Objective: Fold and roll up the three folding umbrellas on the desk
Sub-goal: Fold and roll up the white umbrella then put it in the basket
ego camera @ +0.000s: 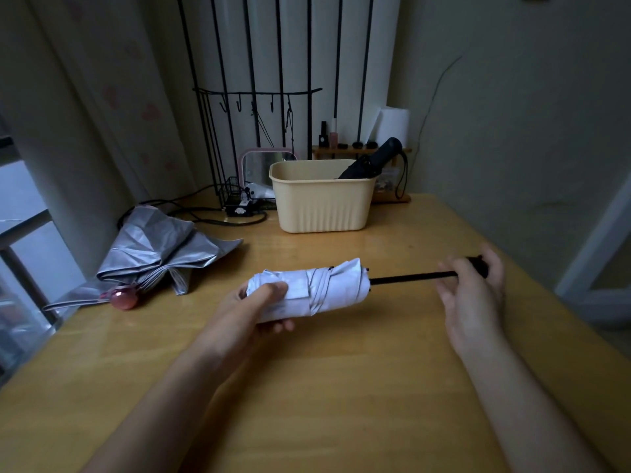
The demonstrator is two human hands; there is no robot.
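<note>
The wooden surface [341, 387] is wide, and open wood runs from my hands to its near edge and its right edge. The silver umbrella [160, 250] lies unfolded along the left edge, its pink handle [123, 298] close to the border. The beige basket [321, 206] stands at the back, and the black umbrella [372, 162] leans inside it. I hold the white umbrella [327, 288] over the middle. The fingers of my left hand [256, 308] curl round the rolled canopy. The fingers of my right hand [478, 295] curl round the black grip, with the shaft [409, 277] drawn out between.
</note>
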